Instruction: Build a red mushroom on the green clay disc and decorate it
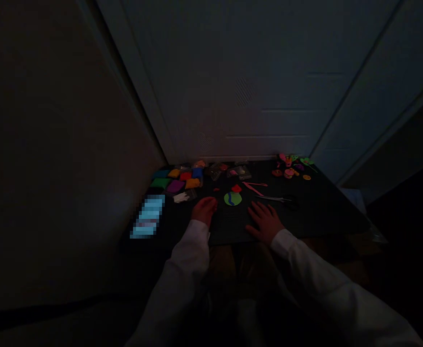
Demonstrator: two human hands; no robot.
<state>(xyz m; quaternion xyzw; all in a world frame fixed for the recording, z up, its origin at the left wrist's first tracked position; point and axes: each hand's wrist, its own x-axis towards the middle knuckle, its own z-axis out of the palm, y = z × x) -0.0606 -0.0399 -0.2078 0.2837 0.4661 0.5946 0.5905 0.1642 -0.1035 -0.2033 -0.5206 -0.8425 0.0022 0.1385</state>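
- Head view: a green disc (237, 199) with a wavy blue stripe (230, 198) lies flat on the dark tabletop (327, 209), between the person's two hands and a little ahead of them.
- Left hand (204, 210): just left of the disc, fingers curled inward; whether it grips anything, I cannot tell in this dim light.
- Right hand (265, 222): open, fingers spread, palm down over the tabletop, right of the disc and nearer the person.
- A red piece (236, 188) sits at the disc's far edge; a smaller red bit (216, 189) lies beyond the left hand.
- Pink tweezer-like tool (255, 187) and scissors (278, 198): beyond the right hand, the scissors nearer.
- Farther left: a white lump (181, 197), colored packets (176, 186) in rows, and a bright pixelated rectangle (148, 217).
- Far right corner: small colorful shapes (289, 173), grouped near the pale panelled surface (211, 86) behind.
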